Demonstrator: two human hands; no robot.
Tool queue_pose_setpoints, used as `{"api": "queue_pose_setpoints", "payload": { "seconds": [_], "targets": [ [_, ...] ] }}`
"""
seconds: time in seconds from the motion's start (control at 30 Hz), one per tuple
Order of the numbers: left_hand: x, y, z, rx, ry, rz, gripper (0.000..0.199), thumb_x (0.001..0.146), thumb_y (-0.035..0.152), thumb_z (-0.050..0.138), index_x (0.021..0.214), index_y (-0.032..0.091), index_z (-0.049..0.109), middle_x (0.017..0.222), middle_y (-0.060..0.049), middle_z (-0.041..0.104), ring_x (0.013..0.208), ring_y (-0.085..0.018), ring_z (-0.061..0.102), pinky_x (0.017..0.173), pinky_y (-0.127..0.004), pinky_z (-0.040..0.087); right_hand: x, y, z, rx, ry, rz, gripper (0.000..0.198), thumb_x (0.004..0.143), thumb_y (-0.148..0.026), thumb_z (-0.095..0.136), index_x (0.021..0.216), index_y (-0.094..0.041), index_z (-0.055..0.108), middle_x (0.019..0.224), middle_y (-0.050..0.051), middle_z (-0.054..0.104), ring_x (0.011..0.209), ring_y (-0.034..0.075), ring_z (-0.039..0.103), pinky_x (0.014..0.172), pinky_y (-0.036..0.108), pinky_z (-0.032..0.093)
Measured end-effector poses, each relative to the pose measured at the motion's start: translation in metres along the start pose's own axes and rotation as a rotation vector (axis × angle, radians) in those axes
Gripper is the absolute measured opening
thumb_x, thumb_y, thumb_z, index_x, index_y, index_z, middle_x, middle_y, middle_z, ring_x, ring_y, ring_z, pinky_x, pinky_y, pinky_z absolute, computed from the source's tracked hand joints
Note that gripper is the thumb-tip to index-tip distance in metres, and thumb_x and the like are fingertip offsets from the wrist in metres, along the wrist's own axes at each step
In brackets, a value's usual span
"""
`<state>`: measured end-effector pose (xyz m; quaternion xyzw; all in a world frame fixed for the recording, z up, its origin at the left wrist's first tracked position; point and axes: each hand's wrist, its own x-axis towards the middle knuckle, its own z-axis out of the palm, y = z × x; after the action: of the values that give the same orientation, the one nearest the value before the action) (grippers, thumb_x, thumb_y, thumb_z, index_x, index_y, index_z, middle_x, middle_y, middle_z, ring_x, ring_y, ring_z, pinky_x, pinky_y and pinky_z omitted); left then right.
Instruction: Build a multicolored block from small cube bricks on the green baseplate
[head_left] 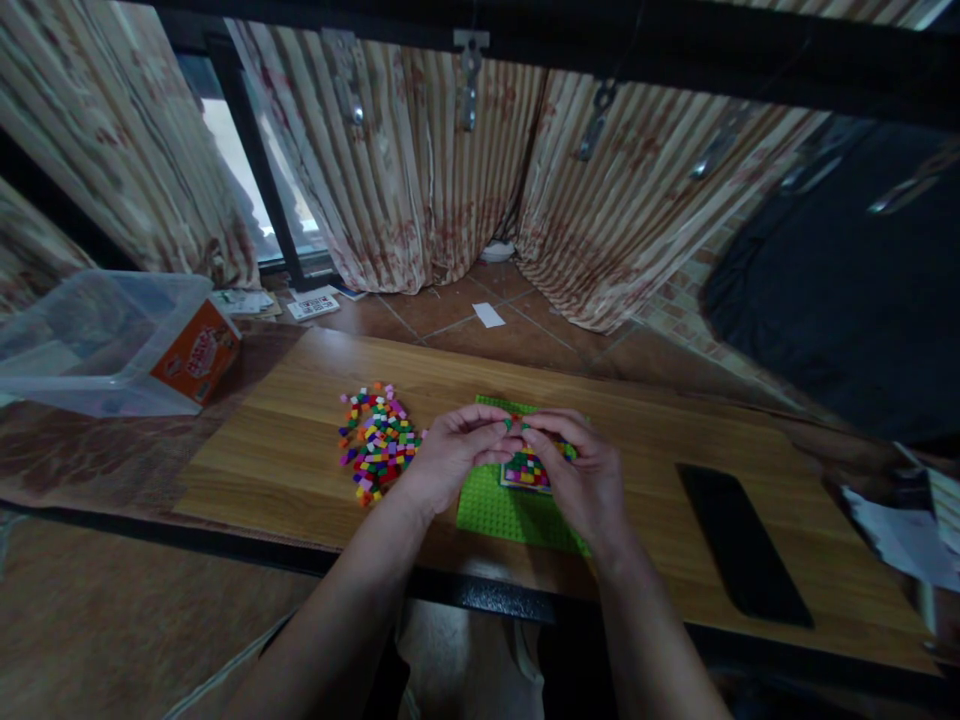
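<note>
Over a bright green studded baseplate (487,510), my two hands meet with their fingertips close together. My left hand (457,450) is closed in a pinch on a small green toy brick (508,425). My right hand (589,475) is also closed, thumb against fingers, at the same spot; what it pinches is mostly hidden. Beneath the fingers lies a block of many-coloured toy bricks (525,478) built up on the baseplate, partly covered by my right hand. To the left of my left hand spreads a loose pile of small coloured bricks (382,440).
The wooden board (277,440) carries everything, with a dark phone-like slab (739,545) at the right. A clear plastic bin (97,390) with an orange label stands at the left. Papers (900,530) lie far right. Metal clips (470,85) hang from a dark bar overhead.
</note>
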<state>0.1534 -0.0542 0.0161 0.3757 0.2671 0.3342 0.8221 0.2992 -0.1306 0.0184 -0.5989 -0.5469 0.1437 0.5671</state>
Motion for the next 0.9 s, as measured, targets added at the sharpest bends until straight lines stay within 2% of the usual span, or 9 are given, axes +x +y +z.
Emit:
{"api": "queue_pose_setpoints", "payload": {
  "seconds": [0.17, 0.23, 0.37, 0.6, 0.9],
  "targets": [
    [0.001, 0.001, -0.002, 0.067, 0.142, -0.025, 0.013, 0.075, 0.014, 0.075, 0.085, 0.011, 0.068, 0.081, -0.008, 0.075, 0.067, -0.013, 0.069, 0.068, -0.025, 0.053, 0.005, 0.019, -0.019, 0.008, 0.165, 0.093, 0.008, 0.078, -0.028, 0.072, 0.084, -0.027, 0.077, 0.093, 0.003, 0.071, 0.094, 0.02, 0.064, 0.088, 0.036, 0.048],
    [0.001, 0.002, -0.002, 0.086, 0.185, -0.028, 0.012, 0.075, 0.013, 0.075, 0.084, 0.011, 0.068, 0.08, -0.008, 0.075, 0.065, -0.012, 0.068, 0.066, -0.023, 0.051, 0.005, 0.028, -0.024, 0.017, 0.189, 0.155, 0.009, 0.075, -0.03, 0.074, 0.082, -0.026, 0.078, 0.095, 0.004, 0.071, 0.097, 0.022, 0.064, 0.09, 0.039, 0.047],
    [0.0, 0.003, 0.0, 0.115, 0.217, -0.026, 0.009, 0.074, 0.011, 0.074, 0.082, 0.011, 0.069, 0.078, -0.008, 0.075, 0.062, -0.011, 0.066, 0.065, -0.023, 0.049, 0.003, 0.04, -0.025, 0.01, 0.138, 0.26, 0.011, 0.07, -0.034, 0.077, 0.079, -0.027, 0.078, 0.101, 0.005, 0.071, 0.102, 0.025, 0.063, 0.092, 0.043, 0.046],
    [0.001, 0.001, -0.001, 0.146, 0.213, -0.021, 0.012, 0.071, 0.014, 0.076, 0.081, 0.012, 0.069, 0.077, -0.006, 0.074, 0.062, -0.01, 0.064, 0.063, -0.023, 0.046, 0.002, 0.047, -0.022, 0.033, 0.065, 0.32, 0.014, 0.068, -0.039, 0.077, 0.077, -0.028, 0.079, 0.105, 0.006, 0.07, 0.106, 0.027, 0.062, 0.094, 0.046, 0.046],
    [0.001, 0.001, -0.001, 0.162, 0.205, -0.014, 0.014, 0.07, 0.015, 0.077, 0.08, 0.012, 0.069, 0.074, -0.005, 0.072, 0.061, -0.01, 0.063, 0.061, -0.022, 0.045, 0.003, 0.047, -0.015, 0.112, 0.1, 0.422, 0.014, 0.062, -0.036, 0.08, 0.073, -0.028, 0.078, 0.099, 0.004, 0.073, 0.103, 0.025, 0.063, 0.096, 0.044, 0.044]
  ]
}}
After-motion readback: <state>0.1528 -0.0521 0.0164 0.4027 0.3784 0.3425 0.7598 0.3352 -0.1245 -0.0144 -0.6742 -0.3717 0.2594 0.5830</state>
